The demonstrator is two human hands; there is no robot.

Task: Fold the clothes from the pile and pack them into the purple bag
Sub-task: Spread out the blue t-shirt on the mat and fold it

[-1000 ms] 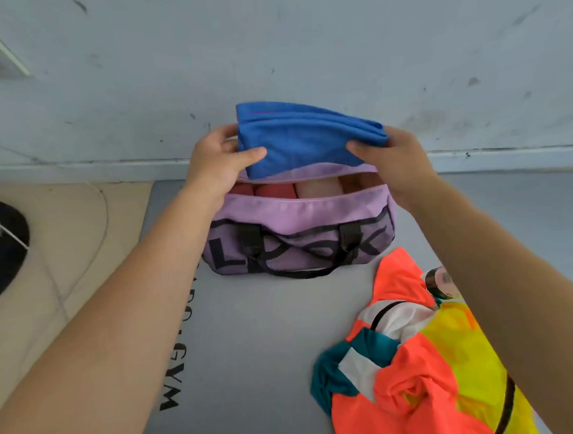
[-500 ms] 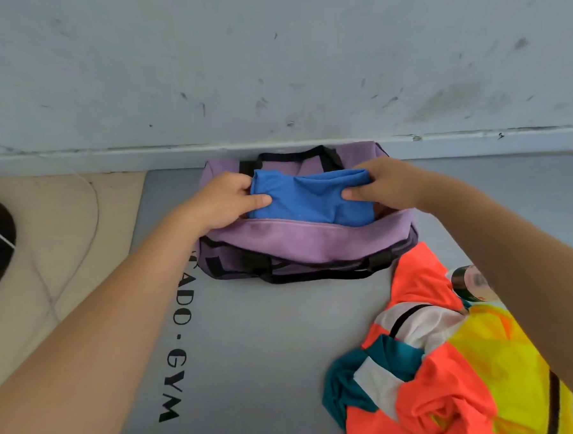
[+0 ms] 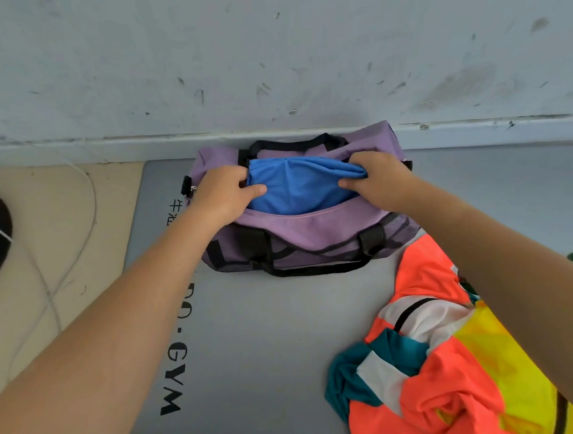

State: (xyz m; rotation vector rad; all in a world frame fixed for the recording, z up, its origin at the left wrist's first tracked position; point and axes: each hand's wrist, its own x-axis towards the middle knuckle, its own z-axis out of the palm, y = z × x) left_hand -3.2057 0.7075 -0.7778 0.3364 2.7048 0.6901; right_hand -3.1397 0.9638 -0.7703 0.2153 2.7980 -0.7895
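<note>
The folded blue garment (image 3: 298, 186) sits in the mouth of the purple bag (image 3: 309, 225), most of it already below the near rim, and both hands are working it down. The left hand (image 3: 226, 195) pinches the garment's left end, thumb laid over the top and fingers tucked out of sight at the bag's edge; the right hand (image 3: 381, 182) has a bunched grip on the right end, fingers curled round a gathered fold. To seat it well, I judge the push should go straight down and evenly at both ends, so the fold stays flat — the right end is already rucked and could unroll if it is dragged sideways. The zip edge on the near side lies close against the cloth and may snag it; easing that lip toward the body would help. The bag's back touches the wall (image 3: 270, 68), so there is no room behind it, and its black handles (image 3: 291, 143) droop near the opening. Open room lies in front on the grey mat (image 3: 268, 334). The pile of clothes (image 3: 445, 358) — orange, yellow, teal and white — lies unfolded just beside the bag's right front corner, under the right forearm.
</note>
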